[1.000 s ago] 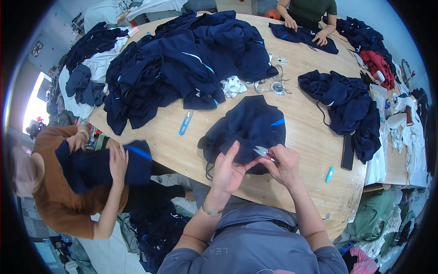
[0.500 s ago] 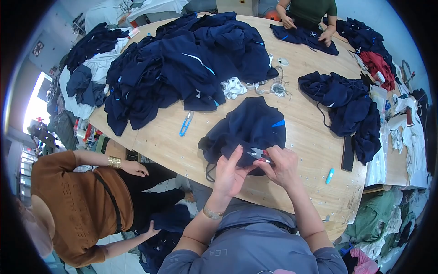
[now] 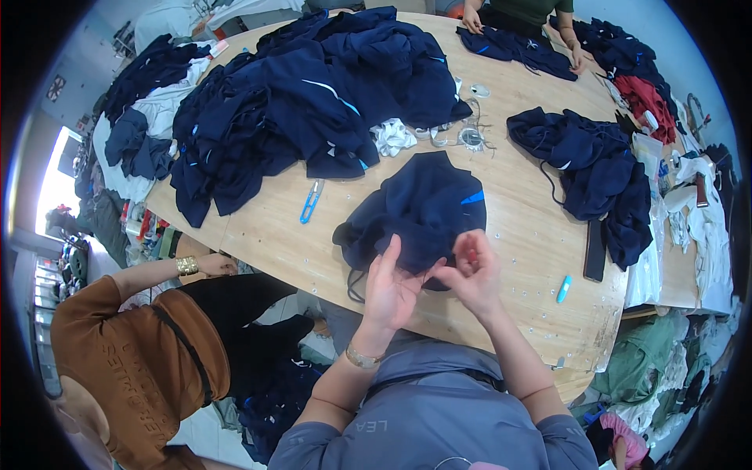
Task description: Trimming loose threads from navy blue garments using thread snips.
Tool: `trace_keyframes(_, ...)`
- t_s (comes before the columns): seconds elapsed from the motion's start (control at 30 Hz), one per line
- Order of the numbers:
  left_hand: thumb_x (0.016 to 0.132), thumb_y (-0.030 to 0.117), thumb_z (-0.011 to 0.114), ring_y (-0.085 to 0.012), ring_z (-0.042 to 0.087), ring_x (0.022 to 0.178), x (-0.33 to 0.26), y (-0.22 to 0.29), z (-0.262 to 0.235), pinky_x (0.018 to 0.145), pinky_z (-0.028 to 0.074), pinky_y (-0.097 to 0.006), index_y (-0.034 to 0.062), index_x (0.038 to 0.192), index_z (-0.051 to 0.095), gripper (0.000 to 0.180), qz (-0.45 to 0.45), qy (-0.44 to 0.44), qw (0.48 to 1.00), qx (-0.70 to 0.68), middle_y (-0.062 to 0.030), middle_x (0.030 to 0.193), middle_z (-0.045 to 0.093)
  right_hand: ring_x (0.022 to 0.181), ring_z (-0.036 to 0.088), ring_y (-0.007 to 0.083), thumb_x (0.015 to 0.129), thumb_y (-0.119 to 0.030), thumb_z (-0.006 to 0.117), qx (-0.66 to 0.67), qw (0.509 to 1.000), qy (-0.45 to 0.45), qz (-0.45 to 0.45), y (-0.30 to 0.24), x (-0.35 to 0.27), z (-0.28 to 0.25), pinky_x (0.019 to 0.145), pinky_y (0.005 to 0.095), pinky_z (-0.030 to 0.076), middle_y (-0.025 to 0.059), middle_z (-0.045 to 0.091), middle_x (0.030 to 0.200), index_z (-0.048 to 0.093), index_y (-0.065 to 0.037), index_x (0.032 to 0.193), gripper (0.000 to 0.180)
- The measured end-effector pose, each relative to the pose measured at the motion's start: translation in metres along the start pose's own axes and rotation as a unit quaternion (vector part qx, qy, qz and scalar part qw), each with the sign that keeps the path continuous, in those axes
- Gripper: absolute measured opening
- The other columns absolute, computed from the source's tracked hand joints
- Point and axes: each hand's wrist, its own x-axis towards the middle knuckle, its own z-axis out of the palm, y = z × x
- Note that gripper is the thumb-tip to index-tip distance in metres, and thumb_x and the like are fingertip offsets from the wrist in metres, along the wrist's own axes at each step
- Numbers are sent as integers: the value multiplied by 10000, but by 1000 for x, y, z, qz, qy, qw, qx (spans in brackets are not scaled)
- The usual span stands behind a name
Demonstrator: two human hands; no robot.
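Note:
A navy garment (image 3: 423, 196) with a bright blue patch lies bunched on the table in front of me. My left hand (image 3: 389, 294) is at its near edge, thumb raised, fingers closed on the cloth edge. Fine dark threads show across that palm. Close to its fingertips, the thumb of my right hand (image 3: 475, 274) presses towards the cloth edge. Inside the curled right fingers is a pair of thread snips (image 3: 471, 255); only a bit of red handle shows and the blades are hidden.
A large navy garment pile (image 3: 290, 102) covers the far left; another pile (image 3: 587, 168) lies right. Blue snips (image 3: 311, 202), a turquoise cutter (image 3: 564, 289) and white scraps (image 3: 393, 137) lie about. One co-worker handles navy cloth across the table; another in brown stands left.
The snips' blades, visible before, are now hidden as my right hand has turned and curled. My left hand has opened slightly upward. The co-worker across has spread their hands apart along the navy cloth.

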Motion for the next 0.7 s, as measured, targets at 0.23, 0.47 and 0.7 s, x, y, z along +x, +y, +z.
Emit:
trace_keyframes(0.23, 960, 285, 393, -244, 532, 1100, 3, -10, -23, 970, 416, -446, 16, 1186, 484, 363, 36, -50, 996, 65, -133, 1172, 553, 436, 519, 179, 746, -46, 615, -85, 987, -79, -112, -13, -11, 18, 426, 271, 395, 79, 498, 526, 559, -35, 821, 94)
trace_keyframes(0.47, 924, 182, 476, -190, 576, 984, 5, 1, -4, 935, 430, -500, 49, 977, 594, 185, 6, 1, 999, -45, -73, 1017, 624, 476, 558, 205, 667, 0, 628, 14, 945, -267, -188, -10, -45, 11, 452, 278, 430, 75, 557, 600, 590, -50, 794, 142)
trace_keyframes(0.7, 870, 53, 472, -167, 594, 900, 1, -6, -17, 841, 458, -318, 20, 960, 589, 151, 59, -46, 997, -7, -73, 960, 624, 574, 607, 119, 743, 19, 647, -57, 991, 4, -123, -20, 0, 15, 531, 218, 459, 68, 643, 763, 627, -43, 960, 227)
